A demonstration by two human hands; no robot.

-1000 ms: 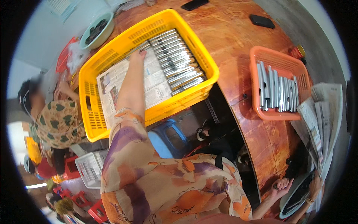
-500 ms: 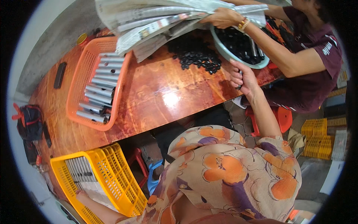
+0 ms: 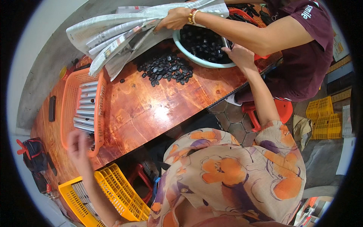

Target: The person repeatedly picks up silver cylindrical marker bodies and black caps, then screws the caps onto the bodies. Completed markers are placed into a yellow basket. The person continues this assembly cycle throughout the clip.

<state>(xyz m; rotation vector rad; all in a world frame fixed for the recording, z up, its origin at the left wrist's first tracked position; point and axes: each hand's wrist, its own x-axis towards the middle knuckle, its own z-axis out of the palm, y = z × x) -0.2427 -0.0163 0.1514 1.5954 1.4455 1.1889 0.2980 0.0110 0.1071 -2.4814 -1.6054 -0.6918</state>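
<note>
My left hand [image 3: 79, 147], smeared by motion, is at the near end of an orange plastic basket [image 3: 67, 109]. Silver tubes with dark holes [image 3: 87, 101] lie in a row inside that basket. Below the same forearm stands a yellow plastic crate [image 3: 123, 195] holding more silver tubes. My right hand [image 3: 242, 57] reaches over the rim of a pale teal basin [image 3: 196, 60] filled with black parts [image 3: 202, 41]. Its thumb lies beside a silver tube [image 3: 225, 42] in the basin; a co-worker's arm partly covers the fingers, so its grip is hidden.
A co-worker's hand [image 3: 174, 19] holds newspaper sheets [image 3: 124, 22] over the table. Small black oval pieces [image 3: 166, 70] are heaped on the wooden table [image 3: 143, 113]. A black bar [image 3: 52, 108], a dark bag [image 3: 33, 153] and a red stool [image 3: 285, 109] are around.
My left hand has risen from the yellow crate to the orange basket. My right hand has moved from beside the basin to over it. The view has shifted; the newspaper remains held.
</note>
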